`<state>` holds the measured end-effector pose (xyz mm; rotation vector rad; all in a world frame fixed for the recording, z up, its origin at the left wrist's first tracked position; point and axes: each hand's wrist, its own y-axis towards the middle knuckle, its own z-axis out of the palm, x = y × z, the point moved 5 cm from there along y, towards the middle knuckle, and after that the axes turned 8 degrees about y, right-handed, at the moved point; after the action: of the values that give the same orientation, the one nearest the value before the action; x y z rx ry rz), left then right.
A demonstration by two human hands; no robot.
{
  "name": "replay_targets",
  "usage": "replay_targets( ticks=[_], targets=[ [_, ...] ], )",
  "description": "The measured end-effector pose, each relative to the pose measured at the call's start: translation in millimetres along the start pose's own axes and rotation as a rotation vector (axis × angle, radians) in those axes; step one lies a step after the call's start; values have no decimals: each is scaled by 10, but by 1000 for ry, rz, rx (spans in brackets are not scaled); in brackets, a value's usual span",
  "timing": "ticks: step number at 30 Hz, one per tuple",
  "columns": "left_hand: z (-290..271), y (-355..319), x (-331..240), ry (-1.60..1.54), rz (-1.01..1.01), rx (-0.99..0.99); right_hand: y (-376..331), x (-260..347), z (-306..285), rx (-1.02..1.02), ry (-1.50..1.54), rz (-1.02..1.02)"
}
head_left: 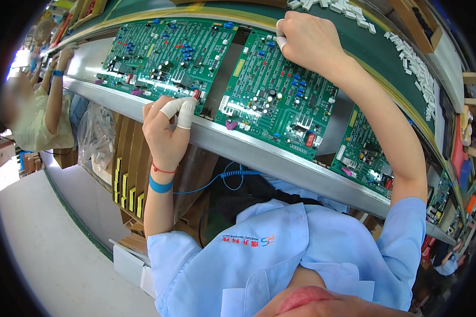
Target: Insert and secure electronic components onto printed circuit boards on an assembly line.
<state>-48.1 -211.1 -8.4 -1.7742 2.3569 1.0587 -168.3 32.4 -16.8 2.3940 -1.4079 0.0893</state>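
Observation:
My left hand [169, 124], with white finger cots on two fingers, is closed at the near right corner of the left green circuit board [166, 45]. Its covered fingertips are at a dark red capacitor [197, 94]; whether they grip it cannot be told. Over the far edge of the middle circuit board [259, 68], my right hand [312, 42] is bent down with its fingers curled together, white cots on the tips. What those fingers hold, if anything, is hidden. A small blue component [272, 44] sits beside them. My right forearm passes above the board's right side.
A metal rail [259, 145] runs along the boards' near side. Another circuit board [365, 148] lies under my right arm. White connectors [415, 68] are scattered on the green surface beyond. A blue coiled cord [240, 173] leads from my left wristband. Another person [42, 116] is at far left.

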Motion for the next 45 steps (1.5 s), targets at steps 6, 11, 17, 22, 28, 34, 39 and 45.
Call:
replay_targets(
  ticks=[6, 11, 17, 22, 28, 34, 39, 45],
  targets=[
    [-2, 429, -230, -7, 138, -4, -80, 9, -137, 14, -88, -61],
    [217, 1126, -285, 11, 138, 39, -573, -589, -816, -99, -73, 161],
    [783, 2087, -282, 279, 281, 110, -2042, -2256, -1500, -153, -338, 591],
    [1603, 2740, -556, 556, 231, 325, -3907, -3919, -1769, -67, -436, 847],
    [1902, 2793, -540, 536, 279, 439, -4108, -4073, -1442, -125, -270, 762],
    [2109, 2957, -563, 678, 254, 626, -4145, -3903, -1548, -182, -358, 786],
    [2241, 3001, -344, 564, 342, 609, -4106, -3732, -1596, -283, -310, 700],
    [1799, 2913, 238, 273, 115, 460, -3696, -3155, -1803, -454, -512, 686]
  ],
)
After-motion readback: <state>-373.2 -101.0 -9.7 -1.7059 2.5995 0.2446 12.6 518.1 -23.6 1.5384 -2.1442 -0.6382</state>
